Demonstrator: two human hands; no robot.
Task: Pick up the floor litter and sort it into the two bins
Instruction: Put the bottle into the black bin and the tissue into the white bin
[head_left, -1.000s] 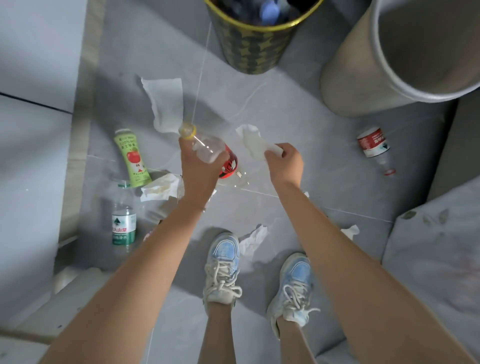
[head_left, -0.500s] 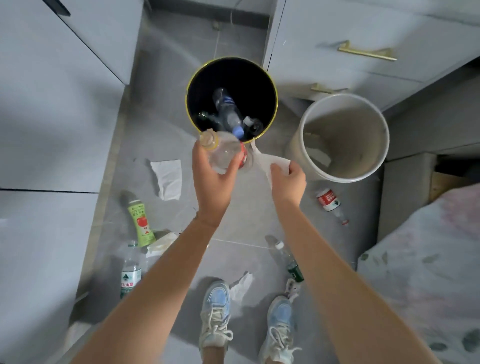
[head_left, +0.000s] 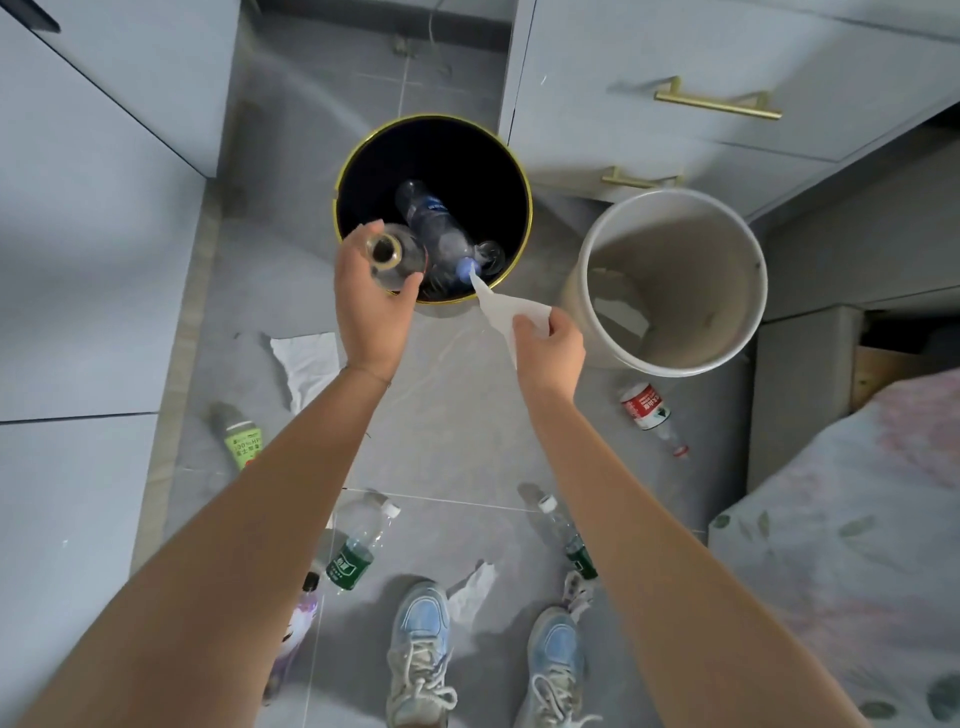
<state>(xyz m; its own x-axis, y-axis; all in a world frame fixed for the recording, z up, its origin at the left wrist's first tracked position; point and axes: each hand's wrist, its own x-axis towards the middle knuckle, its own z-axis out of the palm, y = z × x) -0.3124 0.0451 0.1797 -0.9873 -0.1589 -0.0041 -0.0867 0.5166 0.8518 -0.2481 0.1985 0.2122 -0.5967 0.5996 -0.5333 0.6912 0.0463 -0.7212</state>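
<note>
- Grey tiled floor (head_left: 447, 415) between pale cabinets; litter scattered across the lower half of the frame.
- Left hand (head_left: 371, 306) closed around a clear bottle (head_left: 392, 257), held over the near rim of the black bin (head_left: 434, 208) at upper centre, bottle mouth toward the camera.
- Black bin already holds bottles.
- Right hand (head_left: 550, 351) pinches a white tissue (head_left: 501, 312), between the two bins; its tip reaches the black bin's rim.
- Beige bin (head_left: 675, 280) stands just right of that hand.
- On the floor: red-label bottle (head_left: 647, 410) at right, green-label bottle (head_left: 356, 551) lower centre, flat tissue (head_left: 309, 364) left of the left wrist.
</note>
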